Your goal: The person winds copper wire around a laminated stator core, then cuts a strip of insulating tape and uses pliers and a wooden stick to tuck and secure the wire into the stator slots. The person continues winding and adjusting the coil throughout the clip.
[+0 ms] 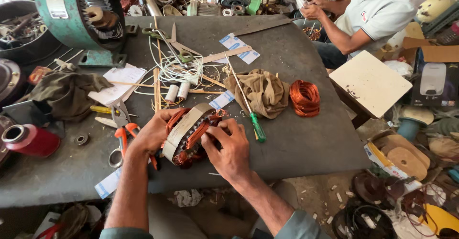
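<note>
A round metal motor stator [184, 129] with copper wire windings stands tilted on edge on the dark workbench [296, 138]. My left hand [154, 133] grips its left side. My right hand [228, 147] holds its right side, fingertips pressing on the copper coils at the top. A green-handled screwdriver [253, 119] lies just right of my right hand. Orange-handled pliers [122, 131] lie beside my left wrist.
A brown rag [263, 92] and a loose copper coil [304, 97] lie behind the stator. Scissors [174, 45], white wire, paper slips and a green motor housing [71, 14] sit further back. Another person [373, 14] works at the far right. A red spool [31, 141] stands left.
</note>
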